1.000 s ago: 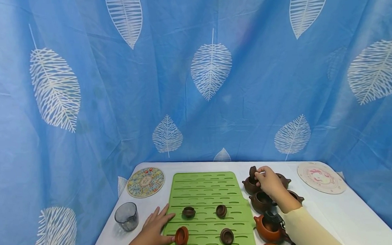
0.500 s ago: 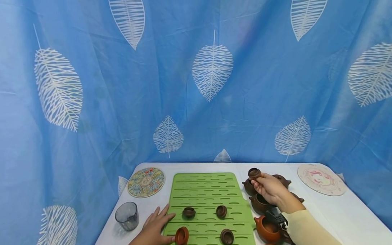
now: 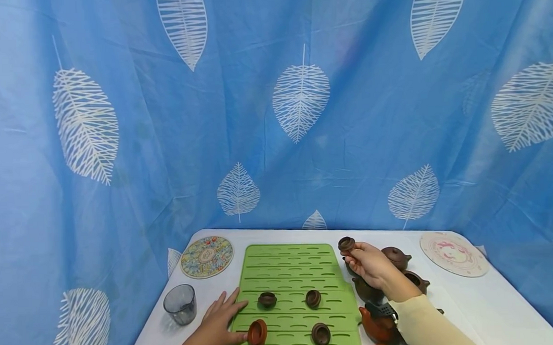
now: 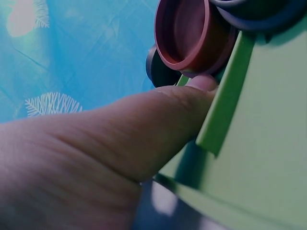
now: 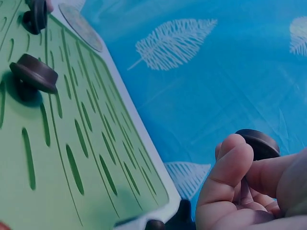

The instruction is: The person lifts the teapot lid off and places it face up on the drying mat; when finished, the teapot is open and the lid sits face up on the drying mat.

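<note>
My right hand (image 3: 373, 265) pinches a small dark brown teapot lid (image 3: 346, 243) between thumb and fingers, its hollow underside facing up. In the right wrist view the same lid (image 5: 261, 143) shows above the curled fingers. Below that hand are dark brown teapots (image 3: 367, 291), partly hidden by it. My left hand (image 3: 218, 324) rests with fingers spread on the left edge of the green ridged mat (image 3: 289, 268). Its thumb tip lies right at an orange-red lid (image 3: 256, 333), whose round rim also shows in the left wrist view.
Several upturned dark lids, such as one (image 3: 321, 335), lie on the mat. Reddish teapots (image 3: 380, 329) stand along its right side. A grey glass (image 3: 179, 304) and a patterned round disc (image 3: 207, 257) are at left, a pale disc (image 3: 454, 253) at far right. Behind hangs a blue curtain (image 3: 268, 193).
My right hand has lifted the dark lid away from the teapot, turned it hollow side up and moved left toward the mat. My left hand has stayed in place.
</note>
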### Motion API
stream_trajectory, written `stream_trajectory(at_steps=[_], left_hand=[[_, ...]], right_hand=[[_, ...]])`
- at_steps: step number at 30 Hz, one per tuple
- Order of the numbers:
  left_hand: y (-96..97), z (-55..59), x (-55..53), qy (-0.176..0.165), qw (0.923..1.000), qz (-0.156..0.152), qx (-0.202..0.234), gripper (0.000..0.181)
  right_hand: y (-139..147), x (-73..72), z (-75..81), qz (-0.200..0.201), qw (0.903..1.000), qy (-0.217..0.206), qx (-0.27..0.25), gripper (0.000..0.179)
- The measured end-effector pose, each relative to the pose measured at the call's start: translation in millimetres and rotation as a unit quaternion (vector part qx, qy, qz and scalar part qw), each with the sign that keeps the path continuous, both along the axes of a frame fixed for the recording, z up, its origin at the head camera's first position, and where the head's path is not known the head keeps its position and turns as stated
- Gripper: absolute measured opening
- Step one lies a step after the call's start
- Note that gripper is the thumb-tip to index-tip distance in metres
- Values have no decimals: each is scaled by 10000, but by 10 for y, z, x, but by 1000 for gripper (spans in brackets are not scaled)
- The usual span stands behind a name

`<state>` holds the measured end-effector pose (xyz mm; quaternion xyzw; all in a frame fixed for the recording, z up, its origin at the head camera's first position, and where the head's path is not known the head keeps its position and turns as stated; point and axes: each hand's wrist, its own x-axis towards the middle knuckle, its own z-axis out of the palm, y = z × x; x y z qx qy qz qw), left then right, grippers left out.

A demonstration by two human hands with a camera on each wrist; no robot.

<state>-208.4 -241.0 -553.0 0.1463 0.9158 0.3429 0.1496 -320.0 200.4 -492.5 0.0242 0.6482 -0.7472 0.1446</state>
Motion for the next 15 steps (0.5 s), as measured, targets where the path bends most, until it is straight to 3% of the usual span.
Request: stream_trajectory(at_steps=[7,15], left_hand=[[9,-2,-15,-59,10000,20,-56,84],[2,-7,-19,-23,10000,26,-87,82]], right_hand=[[-190,18,41,93,9994,128,317,34],[-420,38,66,174,9993,190,289,32]])
